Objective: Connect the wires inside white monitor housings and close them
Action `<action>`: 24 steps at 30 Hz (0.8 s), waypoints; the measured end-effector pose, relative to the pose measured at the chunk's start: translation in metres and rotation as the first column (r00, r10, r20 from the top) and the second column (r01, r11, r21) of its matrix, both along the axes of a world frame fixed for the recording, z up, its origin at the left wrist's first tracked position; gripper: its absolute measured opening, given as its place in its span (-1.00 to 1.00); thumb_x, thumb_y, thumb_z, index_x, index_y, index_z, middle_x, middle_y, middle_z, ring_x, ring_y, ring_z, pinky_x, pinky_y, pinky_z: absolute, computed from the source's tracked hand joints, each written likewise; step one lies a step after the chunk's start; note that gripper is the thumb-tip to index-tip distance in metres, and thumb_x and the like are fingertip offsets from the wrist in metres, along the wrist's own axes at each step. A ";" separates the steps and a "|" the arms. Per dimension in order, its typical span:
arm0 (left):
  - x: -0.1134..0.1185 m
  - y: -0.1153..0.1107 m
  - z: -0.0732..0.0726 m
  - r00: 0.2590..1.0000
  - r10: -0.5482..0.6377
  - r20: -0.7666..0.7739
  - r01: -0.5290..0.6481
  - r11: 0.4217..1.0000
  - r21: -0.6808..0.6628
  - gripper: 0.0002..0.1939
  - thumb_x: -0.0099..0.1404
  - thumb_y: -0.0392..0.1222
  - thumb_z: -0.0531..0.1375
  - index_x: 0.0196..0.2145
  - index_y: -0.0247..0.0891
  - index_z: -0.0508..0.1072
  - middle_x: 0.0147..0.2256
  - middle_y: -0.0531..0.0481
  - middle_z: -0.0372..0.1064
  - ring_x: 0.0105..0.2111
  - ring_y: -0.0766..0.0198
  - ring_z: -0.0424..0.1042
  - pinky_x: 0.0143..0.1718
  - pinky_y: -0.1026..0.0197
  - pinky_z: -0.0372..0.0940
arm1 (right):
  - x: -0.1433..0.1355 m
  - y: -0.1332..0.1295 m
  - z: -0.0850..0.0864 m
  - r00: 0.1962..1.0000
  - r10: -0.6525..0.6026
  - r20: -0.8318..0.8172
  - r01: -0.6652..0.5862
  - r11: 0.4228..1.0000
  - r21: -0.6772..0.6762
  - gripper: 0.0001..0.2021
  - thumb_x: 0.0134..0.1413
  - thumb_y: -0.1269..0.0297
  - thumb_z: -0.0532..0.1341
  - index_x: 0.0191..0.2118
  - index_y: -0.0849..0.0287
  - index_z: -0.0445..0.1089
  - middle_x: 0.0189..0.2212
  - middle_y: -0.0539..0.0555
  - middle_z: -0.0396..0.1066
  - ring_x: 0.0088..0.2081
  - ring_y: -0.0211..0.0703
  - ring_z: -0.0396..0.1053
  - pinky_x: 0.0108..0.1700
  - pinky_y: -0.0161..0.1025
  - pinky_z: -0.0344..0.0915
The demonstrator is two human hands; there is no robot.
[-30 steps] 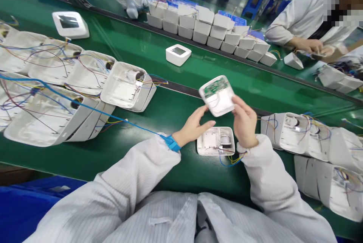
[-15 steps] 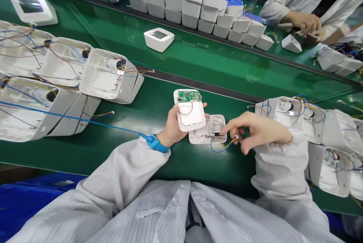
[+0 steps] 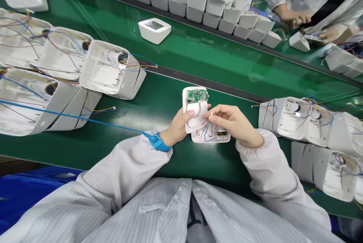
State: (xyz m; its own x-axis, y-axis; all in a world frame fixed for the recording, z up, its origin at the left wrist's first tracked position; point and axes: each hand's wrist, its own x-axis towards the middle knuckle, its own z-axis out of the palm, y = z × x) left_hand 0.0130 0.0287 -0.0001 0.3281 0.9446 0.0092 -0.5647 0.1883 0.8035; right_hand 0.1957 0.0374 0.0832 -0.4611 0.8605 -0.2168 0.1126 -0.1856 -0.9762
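My left hand [image 3: 179, 125] grips a white plastic front cover [image 3: 195, 120] whose inner side faces up, a green circuit board [image 3: 197, 95] along its far end. A blue wrist strap [image 3: 159, 142] is on that arm. Just to the right, my right hand [image 3: 231, 122] pinches a small white wire connector [image 3: 210, 114] between thumb and forefinger. Blue and other coloured wires run from it down into an open white housing [image 3: 225, 137], which lies on the green table under the cover's near edge. Part of the housing is hidden by the cover and my fingers.
Open white housings with loose wires stand in groups at left [image 3: 106, 69] and right [image 3: 295, 118]. A finished-looking white unit with a screen [image 3: 155, 30] sits on the green belt [image 3: 113, 23]. Beyond it are stacked housings [image 3: 195, 4] and a co-worker's hands [image 3: 295, 16].
My right hand has moved left from above the housing and taken hold of the connector, lifting its wires to the cover. My left thumb now lies over the cover.
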 end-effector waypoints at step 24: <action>-0.002 -0.010 -0.001 0.971 0.102 -0.216 -0.089 0.994 0.069 -0.48 0.21 0.10 0.33 0.00 -0.30 0.46 -0.12 -0.11 0.53 -0.15 0.07 0.50 -0.12 0.09 0.43 | -0.006 -0.002 -0.018 0.975 -0.174 0.136 0.138 0.962 0.237 -0.71 0.34 0.04 0.15 -0.12 0.10 0.52 -0.47 -0.02 0.42 -0.40 -0.22 0.41 -0.27 -0.24 0.36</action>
